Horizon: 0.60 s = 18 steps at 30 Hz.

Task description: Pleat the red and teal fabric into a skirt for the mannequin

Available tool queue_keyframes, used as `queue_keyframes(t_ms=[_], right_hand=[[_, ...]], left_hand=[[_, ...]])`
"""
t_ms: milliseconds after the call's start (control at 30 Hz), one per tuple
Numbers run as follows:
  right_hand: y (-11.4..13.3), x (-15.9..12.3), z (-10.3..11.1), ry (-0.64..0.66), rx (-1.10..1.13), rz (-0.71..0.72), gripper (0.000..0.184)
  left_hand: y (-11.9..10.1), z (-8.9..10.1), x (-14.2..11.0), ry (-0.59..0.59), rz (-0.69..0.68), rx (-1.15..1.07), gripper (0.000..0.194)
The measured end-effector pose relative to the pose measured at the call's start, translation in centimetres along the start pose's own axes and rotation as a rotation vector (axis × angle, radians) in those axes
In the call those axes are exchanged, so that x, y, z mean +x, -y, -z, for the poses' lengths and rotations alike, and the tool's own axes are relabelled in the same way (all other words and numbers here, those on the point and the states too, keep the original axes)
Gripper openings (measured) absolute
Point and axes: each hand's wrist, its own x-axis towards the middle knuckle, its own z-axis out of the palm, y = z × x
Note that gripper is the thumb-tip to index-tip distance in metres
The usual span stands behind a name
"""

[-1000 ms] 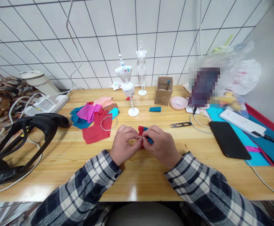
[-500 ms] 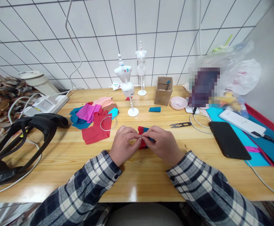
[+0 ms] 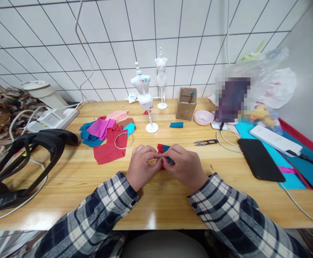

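Observation:
My left hand [image 3: 141, 166] and my right hand [image 3: 184, 165] meet over the wooden table [image 3: 72, 186], fingers pinched together. Between them is a small folded piece of red and blue cloth [image 3: 163, 148]; both hands grip it, and most of it is hidden behind my fingers. Something thin and pale seems pinched at the fingertips, too small to name. A white miniature mannequin [image 3: 145, 97] with coloured pins stands just beyond my hands, and a second bare one [image 3: 161, 77] stands behind it.
A pile of cloth scraps [image 3: 106, 134] with a wire ring lies at left. Thread snips [image 3: 206, 142], a blue scrap [image 3: 177, 124], a cardboard box [image 3: 186, 103] and a pink bowl [image 3: 204, 116] lie behind. A black phone [image 3: 261, 159] lies right, a black headset [image 3: 24, 157] left.
My hands have shifted only slightly, working the folded cloth between the fingertips; my right fingers have slid a little along it. Nothing else on the table has moved.

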Motion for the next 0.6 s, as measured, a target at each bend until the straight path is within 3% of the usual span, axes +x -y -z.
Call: queue_keyframes(t_ms=[233,600], right_hand=[[0.26,0.50,-0.78,-0.014,0.511,-0.323,0.009],[-0.32,1.01,-0.73,0.159,0.894,-0.614,0.013]], left_hand=[[-0.32,0.08,0.07,-0.020,-0.011,-0.057,0.006],[-0.34,0.48,0.33,-0.072,-0.091,-0.095,0.005]])
